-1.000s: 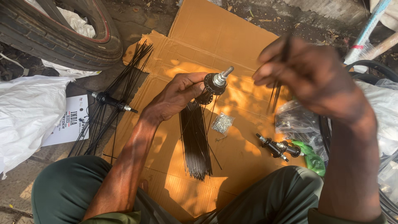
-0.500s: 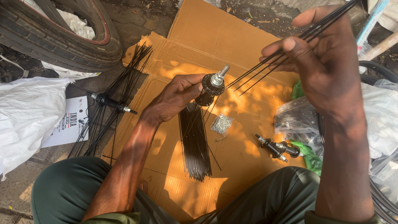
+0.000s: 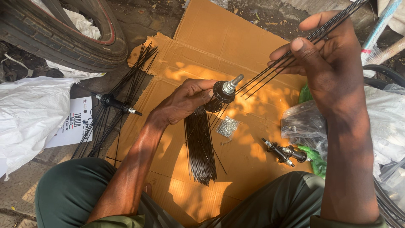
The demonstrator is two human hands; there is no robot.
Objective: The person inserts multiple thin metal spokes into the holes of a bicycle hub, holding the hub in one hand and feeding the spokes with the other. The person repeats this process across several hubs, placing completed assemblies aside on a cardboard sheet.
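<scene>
Left hand [image 3: 185, 101] wraps its fingers round a black metal wheel hub with a silver threaded axle [image 3: 222, 92], held above the flattened brown cardboard sheet [image 3: 219, 46] on the ground; hub's long axis runs near-left to far-right, silver axle tip pointing up toward far right. Right hand [image 3: 327, 63] raised at far right, thumb and fingers pinching a small bunch of thin black wire spokes [image 3: 274, 71]; spokes slant from far right down to their near-left ends, just beside the hub flange, contact unclear. Loose bundle of black spokes [image 3: 200, 147] lies on cardboard under the hub, long axis near-far. Small clear bag of silver nipples [image 3: 228, 126] just right of it. Two more black hubs [image 3: 284, 153] lie near right. Another hub with fanned spokes [image 3: 116, 104] sits at cardboard's left edge, below a black rubber tyre [image 3: 59, 38].
</scene>
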